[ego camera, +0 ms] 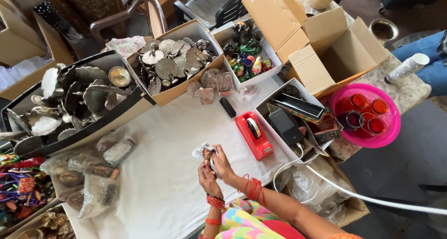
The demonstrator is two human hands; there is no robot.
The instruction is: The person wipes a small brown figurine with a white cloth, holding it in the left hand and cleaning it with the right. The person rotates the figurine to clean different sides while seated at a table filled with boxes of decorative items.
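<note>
Both my hands meet near the table's front edge. My left hand [206,175] and my right hand [222,163] together hold a small brownish object wrapped in a thin clear plastic wrapper [201,151]. Red bangles circle both wrists. The object itself is mostly hidden by my fingers. A red tape dispenser [253,135] lies on the white cloth [163,141] just right of my hands.
Open boxes of silver metal leaf-shaped pieces [170,62] and dishes [74,99] stand at the back left. A box of colourful figurines [247,57], an open cardboard box [335,53], a pink basket [370,115] and bagged items [98,174] surround the cloth. A white cable [372,199] runs right.
</note>
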